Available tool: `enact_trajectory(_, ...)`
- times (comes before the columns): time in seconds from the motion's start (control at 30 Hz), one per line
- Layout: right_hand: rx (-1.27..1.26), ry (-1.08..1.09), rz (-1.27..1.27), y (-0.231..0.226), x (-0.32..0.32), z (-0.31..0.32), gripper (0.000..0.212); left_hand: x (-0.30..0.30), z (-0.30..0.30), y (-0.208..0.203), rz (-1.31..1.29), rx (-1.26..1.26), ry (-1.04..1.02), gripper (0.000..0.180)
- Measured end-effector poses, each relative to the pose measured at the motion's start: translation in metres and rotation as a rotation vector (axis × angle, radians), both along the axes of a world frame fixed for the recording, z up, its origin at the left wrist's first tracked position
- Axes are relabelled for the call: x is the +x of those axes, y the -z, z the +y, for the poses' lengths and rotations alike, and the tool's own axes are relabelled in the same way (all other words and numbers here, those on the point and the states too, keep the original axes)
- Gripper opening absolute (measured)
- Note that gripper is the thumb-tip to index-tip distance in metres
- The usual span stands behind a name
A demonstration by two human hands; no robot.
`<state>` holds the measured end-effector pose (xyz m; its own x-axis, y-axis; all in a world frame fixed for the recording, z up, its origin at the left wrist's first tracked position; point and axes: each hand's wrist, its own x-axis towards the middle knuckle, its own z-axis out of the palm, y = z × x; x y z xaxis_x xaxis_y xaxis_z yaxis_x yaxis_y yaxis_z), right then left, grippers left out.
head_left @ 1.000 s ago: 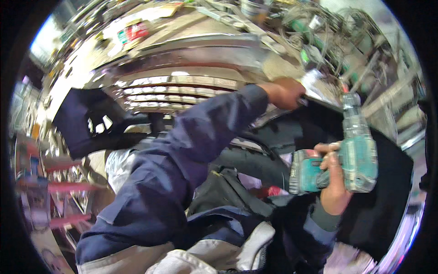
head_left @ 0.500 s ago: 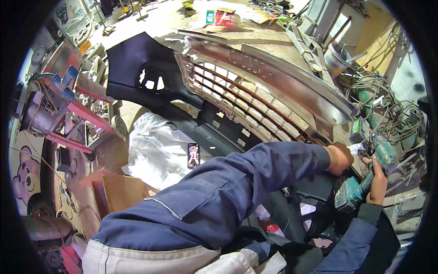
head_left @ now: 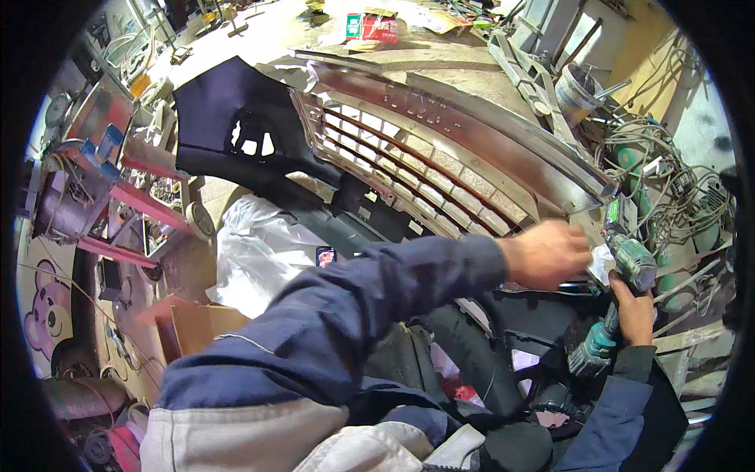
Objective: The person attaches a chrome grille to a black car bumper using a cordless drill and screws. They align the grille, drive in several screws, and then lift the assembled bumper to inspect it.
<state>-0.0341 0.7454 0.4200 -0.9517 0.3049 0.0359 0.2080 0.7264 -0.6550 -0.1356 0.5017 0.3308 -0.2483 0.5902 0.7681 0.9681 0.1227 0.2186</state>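
My right hand [head_left: 635, 313] is wrapped round the handle of a teal and black cordless drill [head_left: 634, 264], whose base [head_left: 590, 352] sticks out below the fingers. My left hand [head_left: 548, 256] reaches across from the left, its fingers curled together near the drill's upper end. Whatever those fingertips may hold is hidden. A crumpled white scrap [head_left: 602, 263] shows between the two hands. Beneath my arms lies a large black car bumper [head_left: 228, 106], with a slatted grille [head_left: 409, 169] along it. Past the grille runs a long shiny trim panel [head_left: 472, 122].
White plastic sheeting [head_left: 255, 248] lies by the bumper, with a phone [head_left: 325, 256] partly behind my sleeve. An open cardboard box [head_left: 197, 326] stands at left near a red metal frame [head_left: 149, 206]. Tangled hoses [head_left: 668, 149] and a bucket [head_left: 578, 94] crowd the right. A black-and-green box [head_left: 620, 212] is by the drill.
My left hand has drawn back to the left, away from the bumper's edge. The drill has shifted left with my right hand. The view has moved slightly, and my sleeve covers more of the phone.
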Motion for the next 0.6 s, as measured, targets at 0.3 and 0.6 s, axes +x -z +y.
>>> enact_trajectory(0.3,-0.051,-0.070,0.026,-0.009,0.035,-0.007,0.038,-0.157,-0.285,-0.038,0.297,-0.297,-0.861,0.081)
enact_trajectory(0.6,-0.077,-0.083,0.062,-0.004,0.051,0.001,0.037,-0.315,-0.337,0.032,0.172,-0.935,-0.673,0.051)
